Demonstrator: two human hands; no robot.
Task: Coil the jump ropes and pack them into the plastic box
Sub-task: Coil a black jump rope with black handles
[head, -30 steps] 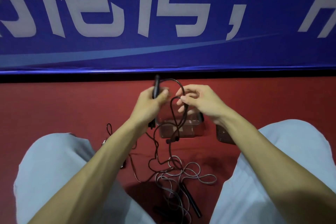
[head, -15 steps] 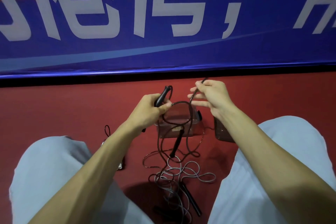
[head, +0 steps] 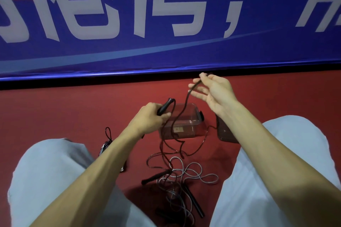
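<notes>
My left hand grips the black handle of a dark jump rope just left of the clear plastic box. The rope's dark cord rises from the floor to my right hand, which is raised above and right of the box and pinches the cord between thumb and fingertips, the other fingers spread. Loose loops of this cord trail over the red floor in front of the box. The rope's other black handle lies on the floor. A grey jump rope lies tangled between my knees.
The box lid lies right of the box, partly behind my right forearm. A small dark pouch with a loop cord sits by my left knee. A blue banner wall stands just beyond the box. Another black handle lies near the bottom.
My right hand has lifted up and to the right, drawing the dark cord out longer. My left hand has stayed by the box with the handle. The free handle has dropped onto the floor.
</notes>
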